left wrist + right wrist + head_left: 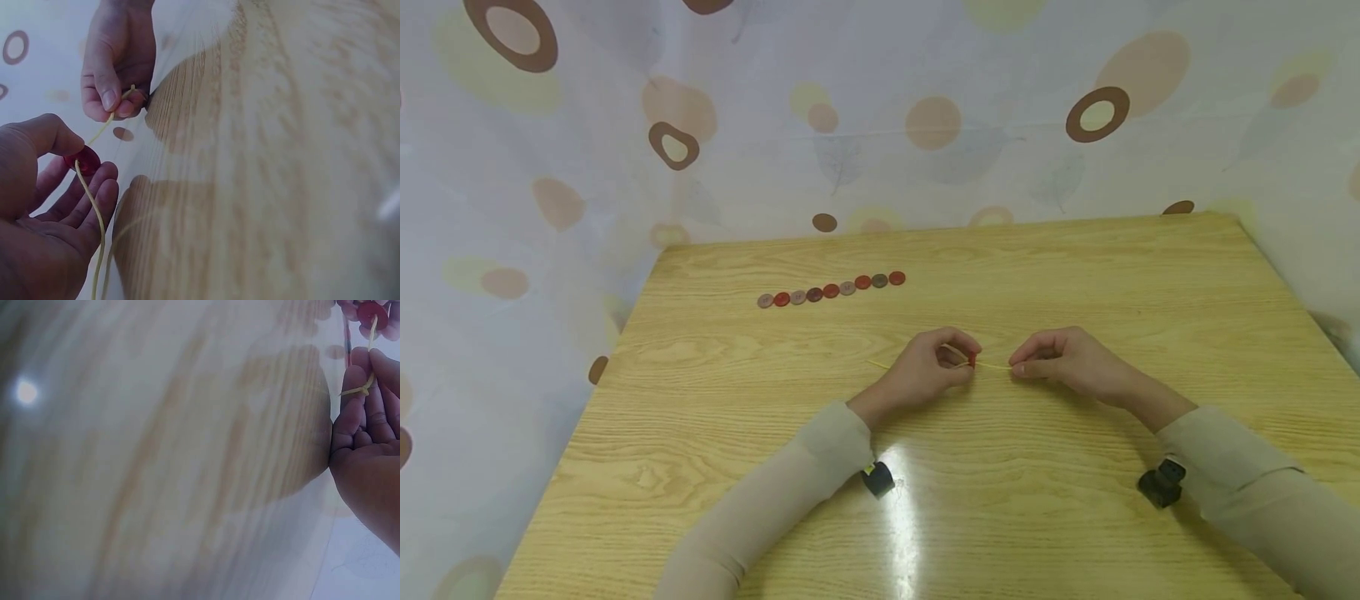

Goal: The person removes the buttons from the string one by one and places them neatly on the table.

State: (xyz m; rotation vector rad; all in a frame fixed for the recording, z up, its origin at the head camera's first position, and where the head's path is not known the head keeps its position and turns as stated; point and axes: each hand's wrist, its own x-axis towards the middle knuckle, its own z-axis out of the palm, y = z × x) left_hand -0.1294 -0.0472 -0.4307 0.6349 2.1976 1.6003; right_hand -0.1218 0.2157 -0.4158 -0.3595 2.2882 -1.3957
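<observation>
Between its thumb and fingers, my left hand pinches a red button held on edge above the table. A yellow string passes through the button and trails down past the left palm. To the right, my right hand pinches the same string between thumb and fingertips, a short way from the button. In the right wrist view a small knot shows near the string's end, by the right fingers. The stretch of string between the hands looks fairly straight.
A slanting row of buttons, red, brown, grey and pinkish, lies farther back on the wooden table. Patterned cloth hangs behind and at the left. A small black camera sits at each wrist.
</observation>
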